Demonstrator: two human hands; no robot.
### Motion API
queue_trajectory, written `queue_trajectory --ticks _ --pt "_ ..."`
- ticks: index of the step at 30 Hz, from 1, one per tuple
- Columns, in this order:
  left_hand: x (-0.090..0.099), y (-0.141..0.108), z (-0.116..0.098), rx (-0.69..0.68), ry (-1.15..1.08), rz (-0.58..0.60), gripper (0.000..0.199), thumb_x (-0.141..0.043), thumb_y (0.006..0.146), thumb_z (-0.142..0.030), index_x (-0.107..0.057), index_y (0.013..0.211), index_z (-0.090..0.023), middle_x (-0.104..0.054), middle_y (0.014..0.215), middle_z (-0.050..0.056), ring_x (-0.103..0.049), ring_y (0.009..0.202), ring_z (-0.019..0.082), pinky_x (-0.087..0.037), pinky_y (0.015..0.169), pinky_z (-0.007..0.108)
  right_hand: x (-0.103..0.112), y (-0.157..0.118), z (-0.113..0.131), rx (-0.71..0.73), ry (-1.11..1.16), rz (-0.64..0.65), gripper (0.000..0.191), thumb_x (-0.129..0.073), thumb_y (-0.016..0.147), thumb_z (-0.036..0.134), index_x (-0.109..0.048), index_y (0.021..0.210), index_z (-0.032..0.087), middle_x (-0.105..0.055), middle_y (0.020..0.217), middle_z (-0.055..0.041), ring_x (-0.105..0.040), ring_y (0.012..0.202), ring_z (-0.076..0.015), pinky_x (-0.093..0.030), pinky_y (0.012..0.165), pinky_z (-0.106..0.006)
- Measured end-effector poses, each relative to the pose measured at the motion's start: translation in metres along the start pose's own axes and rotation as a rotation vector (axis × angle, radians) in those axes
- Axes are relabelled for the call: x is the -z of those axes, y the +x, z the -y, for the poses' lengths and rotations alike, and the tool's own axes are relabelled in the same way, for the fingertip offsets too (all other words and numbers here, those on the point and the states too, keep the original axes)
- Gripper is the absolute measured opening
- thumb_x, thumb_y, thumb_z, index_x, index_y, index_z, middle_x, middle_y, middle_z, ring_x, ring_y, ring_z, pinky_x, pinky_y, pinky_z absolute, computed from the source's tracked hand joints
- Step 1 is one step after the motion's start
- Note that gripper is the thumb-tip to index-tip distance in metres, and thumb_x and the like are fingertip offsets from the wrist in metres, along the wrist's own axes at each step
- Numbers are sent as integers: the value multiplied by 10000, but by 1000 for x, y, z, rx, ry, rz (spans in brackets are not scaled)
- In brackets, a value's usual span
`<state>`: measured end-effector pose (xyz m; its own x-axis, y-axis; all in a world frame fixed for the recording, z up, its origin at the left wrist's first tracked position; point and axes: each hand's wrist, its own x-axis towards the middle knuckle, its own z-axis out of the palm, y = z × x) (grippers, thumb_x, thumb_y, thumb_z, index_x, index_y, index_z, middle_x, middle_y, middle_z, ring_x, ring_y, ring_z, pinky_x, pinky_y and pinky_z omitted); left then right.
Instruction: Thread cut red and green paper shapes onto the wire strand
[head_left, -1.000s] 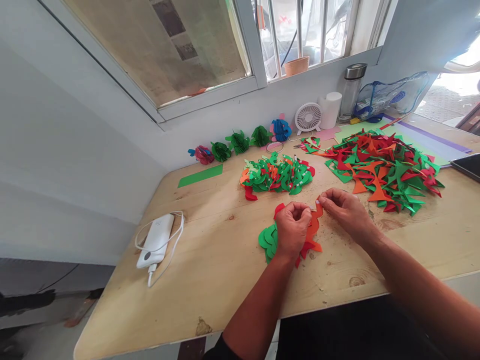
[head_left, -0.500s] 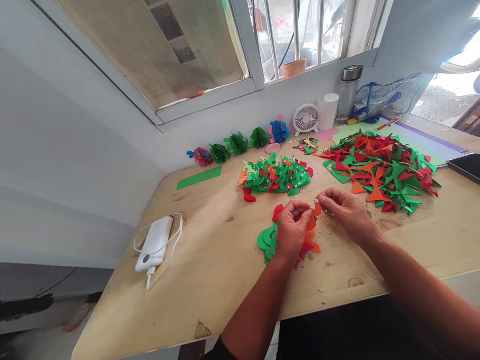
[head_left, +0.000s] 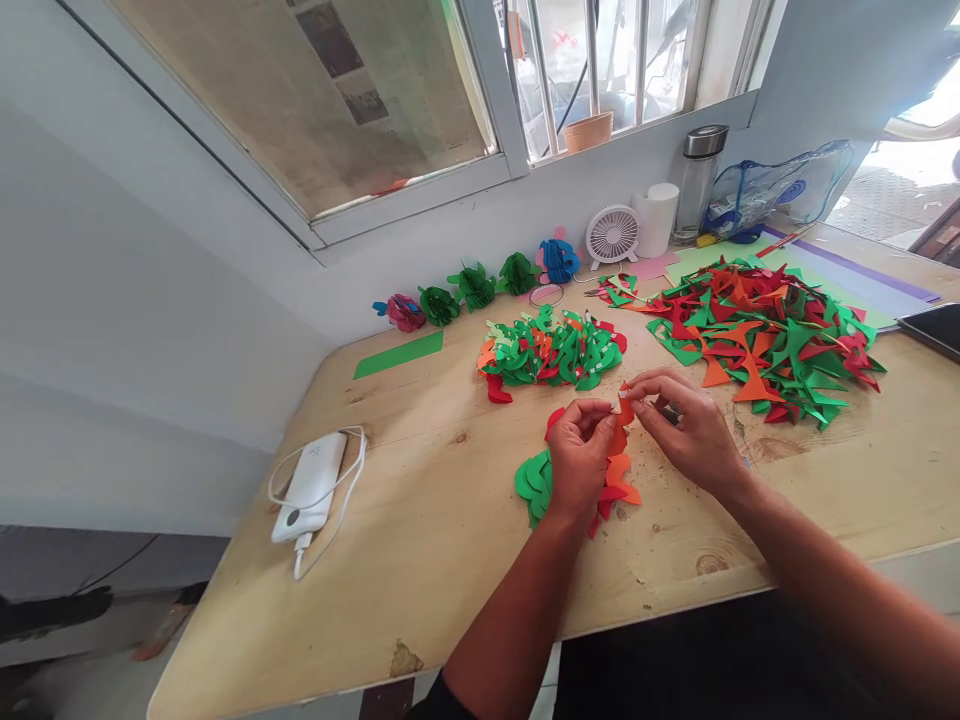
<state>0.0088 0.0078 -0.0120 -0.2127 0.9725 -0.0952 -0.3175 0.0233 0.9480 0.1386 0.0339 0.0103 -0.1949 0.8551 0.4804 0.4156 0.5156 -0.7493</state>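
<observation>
Both hands meet over the near middle of the wooden table (head_left: 450, 520). My left hand (head_left: 579, 460) pinches an orange paper piece (head_left: 618, 432) by its left side. Thumb and forefinger of my right hand (head_left: 694, 432) close on the top of the same piece, where a small white bit shows. Something small, dark and metallic peeks out of the right palm; its kind is unclear. Beneath my left hand lie green paper cutouts (head_left: 534, 488) and red and orange ones (head_left: 619, 485), partly hidden. Behind the hands sits a heap of green, red and orange curved pieces (head_left: 555, 348).
A large pile of paper scraps (head_left: 765, 335) spreads at right, near a phone (head_left: 934, 328). A white power bank (head_left: 311, 485) with cable lies left, below a green strip (head_left: 399, 355). Folded paper figures (head_left: 476, 287), a small fan (head_left: 613, 238) and a bottle (head_left: 697, 190) line the wall.
My right hand has shifted slightly left, closer to my left hand. The orange piece has moved a little left with it and its top edge now stands higher.
</observation>
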Motion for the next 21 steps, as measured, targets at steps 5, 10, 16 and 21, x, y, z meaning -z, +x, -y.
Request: queue_trajectory --ticks 5,10,16,21 --pt "0 0 0 -7 -17 26 171 -715 683 -277 -630 788 -171 -674 750 21 -645 726 134 -516 703 268 -1 0 -5 35 -57 22 115 -519 829 202 -628 860 222 -663 969 -70 -603 936 -216 -456 842 -384" --pt "-1 0 0 -2 -24 32 184 -727 674 -296 -635 770 -170 -674 738 26 -650 739 148 -521 710 282 -2 0 -8 17 -40 28 100 -543 827 248 -638 850 228 -657 984 -66 -597 962 -223 -451 857 -394" --pt "-1 -1 -3 -15 -5 43 152 -719 682 -282 -638 746 -169 -679 731 29 -652 748 149 -516 717 276 -3 0 -10 -10 -13 45 93 -568 825 297 -621 807 222 -641 1017 -71 -579 984 -229 -430 877 -415" --pt "-2 -3 -4 -21 17 51 121 -697 697 -248 -638 757 -162 -689 755 40 -659 761 153 -516 729 278 -3 0 -8 -14 -16 52 91 -556 828 276 -584 768 214 -632 1042 -79 -572 983 -230 -417 883 -428"
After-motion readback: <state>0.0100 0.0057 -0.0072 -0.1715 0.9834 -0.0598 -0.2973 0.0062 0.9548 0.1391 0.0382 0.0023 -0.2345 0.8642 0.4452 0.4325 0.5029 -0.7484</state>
